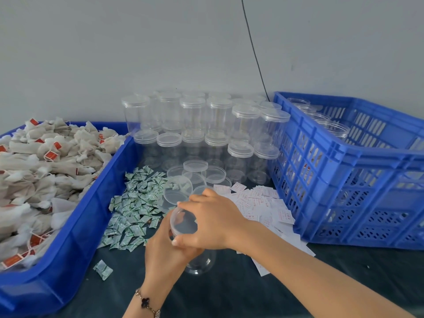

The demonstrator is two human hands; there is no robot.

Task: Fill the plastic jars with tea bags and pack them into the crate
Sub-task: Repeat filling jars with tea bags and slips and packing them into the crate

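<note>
So the step in hand looks like the lid (184, 222) being twisted on or off a clear jar (199, 262) near the front of the dark table (344, 271). Which way it's going can't be told from a single look, but the jar seems empty, so unscrewing before filling is the likelier guess.

To get this done well, the jar body should be kept upright and steady from below while only the lid is turned. The plastic looks thin and slick, so a firm but not crushing squeeze is probably wanted, otherwise the wall could flex and the thread could bind. Once off, the lid would best be parked with the loose lids (195, 177) just behind, not among the little green sachets (133, 207) where it could get lost.

Pose: the left hand (165, 246) is wrapped around the jar's upper body from the left, fingers curled under the rim, wrist with a bracelet (146, 302) angled up from the bottom edge. The right hand (213, 221) is laid over the top, fingers and thumb clamped on the lid's rim, forearm coming in from the lower right.

The tea bags (41, 168) are heaped in the blue tray (96, 214) at the left, touching nothing else. The blue crate (344, 171) is set at the right with some jars already inside, though it can't be told whether those are filled. Capped jars (195, 125) are stacked at the back, and white slips (259, 198) are spread just beside the crate.
</note>
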